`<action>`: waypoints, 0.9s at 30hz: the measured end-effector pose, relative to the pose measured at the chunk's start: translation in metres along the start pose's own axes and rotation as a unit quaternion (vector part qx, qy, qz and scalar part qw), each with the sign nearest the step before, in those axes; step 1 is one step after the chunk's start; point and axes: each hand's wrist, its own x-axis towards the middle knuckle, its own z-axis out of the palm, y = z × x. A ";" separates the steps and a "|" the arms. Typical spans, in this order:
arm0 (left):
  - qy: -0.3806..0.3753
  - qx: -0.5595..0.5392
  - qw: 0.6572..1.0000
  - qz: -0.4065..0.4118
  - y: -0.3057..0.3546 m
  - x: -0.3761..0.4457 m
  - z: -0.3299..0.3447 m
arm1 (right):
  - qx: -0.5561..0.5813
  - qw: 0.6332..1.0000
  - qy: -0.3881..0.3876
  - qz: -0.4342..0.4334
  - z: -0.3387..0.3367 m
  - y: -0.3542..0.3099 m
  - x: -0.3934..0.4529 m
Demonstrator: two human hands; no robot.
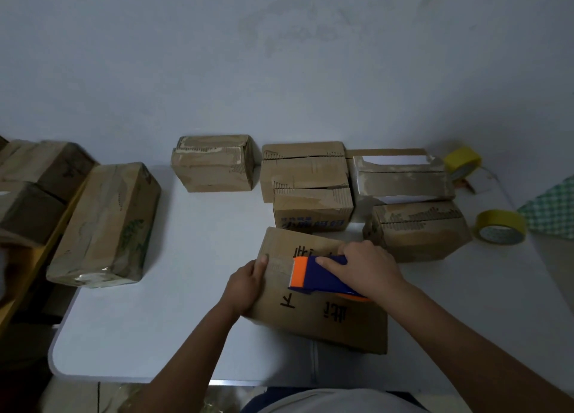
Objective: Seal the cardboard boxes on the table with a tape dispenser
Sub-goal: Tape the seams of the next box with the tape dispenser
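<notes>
A flat cardboard box [313, 313] with black printed characters lies on the white table [186, 319] in front of me. My right hand [366, 268] grips a blue and orange tape dispenser [313, 277] pressed on the box's top near its left end. A short strip of clear tape [279, 265] runs from the dispenser to the box's left edge. My left hand [247, 285] holds that left edge, its thumb pressing on the tape's end.
Several worn cardboard boxes [306, 170] stand in a row behind, and a larger box [105, 226] lies at the left. Two yellow tape rolls [500, 231] sit at the right by a green checked cloth [549, 207]. More boxes fill a shelf [34, 176] at far left.
</notes>
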 end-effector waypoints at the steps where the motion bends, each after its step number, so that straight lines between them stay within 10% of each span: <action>1: 0.006 -0.001 1.000 -0.008 -0.004 0.001 -0.006 | 0.014 1.000 -0.019 -0.007 -0.002 -0.004 0.001; 14: 0.063 0.020 0.996 -0.054 -0.046 0.011 -0.076 | 0.033 0.997 -0.032 -0.057 0.010 -0.088 0.015; 27: 0.095 0.077 0.991 -0.061 -0.050 0.014 -0.073 | 0.043 0.997 -0.041 -0.051 0.012 0.021 -0.020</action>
